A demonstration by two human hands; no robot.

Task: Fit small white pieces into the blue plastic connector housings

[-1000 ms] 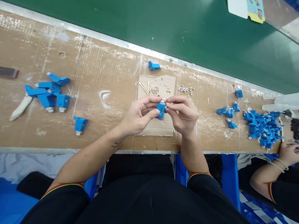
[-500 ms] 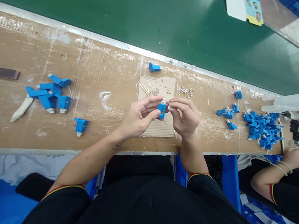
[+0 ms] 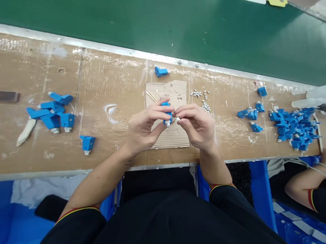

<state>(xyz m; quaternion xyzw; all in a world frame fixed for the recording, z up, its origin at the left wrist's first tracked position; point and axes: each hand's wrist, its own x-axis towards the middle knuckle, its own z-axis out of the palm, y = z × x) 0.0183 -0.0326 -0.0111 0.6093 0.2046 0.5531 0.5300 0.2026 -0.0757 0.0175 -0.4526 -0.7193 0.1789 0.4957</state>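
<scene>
My left hand (image 3: pixel 148 124) grips a blue plastic part (image 3: pixel 166 109) by its sides, its pale end pointing down toward me. Close beside it, my right hand (image 3: pixel 198 125) pinches a small whitish piece (image 3: pixel 178 119) between thumb and fingertips. Both hands are over a cardboard sheet (image 3: pixel 175 139) on the bench. Thin cotton-swab-like sticks (image 3: pixel 152 96) lie on that sheet, partly behind my left hand. Small grey-white pieces (image 3: pixel 205 106) are scattered just beyond my right hand.
Several blue parts (image 3: pixel 52 119) lie at left beside a whitish tool (image 3: pixel 27 133) and a dark block (image 3: pixel 6 96). One blue part (image 3: pixel 161 71) sits behind the cardboard. A large blue pile (image 3: pixel 297 126) is at right, near a co-worker's arm (image 3: pixel 304 181). A green surface (image 3: pixel 146 23) runs behind.
My left hand has turned the blue part, so its pale end now points toward me instead of away. My right hand still pinches the small piece beside it. The camera view has shifted slightly.
</scene>
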